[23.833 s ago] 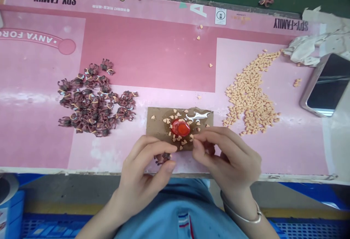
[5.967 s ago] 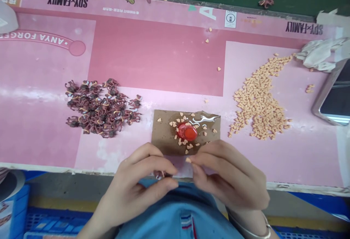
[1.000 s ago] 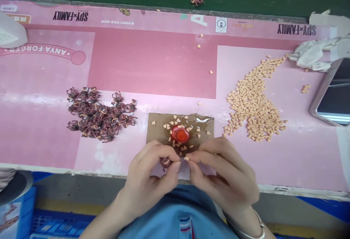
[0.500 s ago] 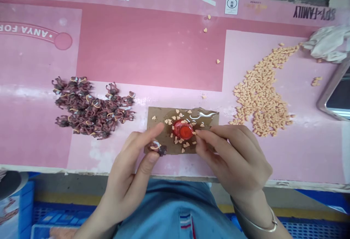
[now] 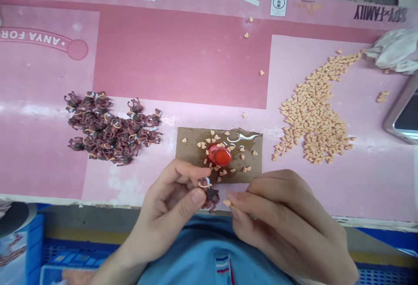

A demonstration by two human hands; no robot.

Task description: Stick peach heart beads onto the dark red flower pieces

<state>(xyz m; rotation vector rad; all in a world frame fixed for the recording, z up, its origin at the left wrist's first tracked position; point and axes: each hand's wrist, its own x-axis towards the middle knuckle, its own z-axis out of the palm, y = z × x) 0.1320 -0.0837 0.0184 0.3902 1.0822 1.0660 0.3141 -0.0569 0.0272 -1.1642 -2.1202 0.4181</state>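
Note:
Between the thumb and fingers of my left hand (image 5: pixel 179 204) is a small dark brown figurine (image 5: pixel 210 194) with a pale yellow and white band. My right hand (image 5: pixel 284 215) pinches a tiny peach-coloured piece (image 5: pixel 227 202) just to the right of the figurine, with a small gap between them. Beyond both hands lies a brown card (image 5: pixel 189 159), wet and shiny at its upper right. On it sits a small red dish (image 5: pixel 222 156), and several loose peach pieces are scattered around it.
A heap of similar brown figurines (image 5: pixel 111 130) lies to the left. On the right spreads a large pile of peach pieces (image 5: pixel 321 119). Farther right are a crumpled white cloth (image 5: pixel 396 52) and a framed dark-screened device (image 5: pixel 403 111). Blue crates (image 5: pixel 65 259) stand below the table edge.
My right hand has drawn the peach piece from the red dish's edge down toward my body. My left hand has shifted right with the figurine, bringing the two close together.

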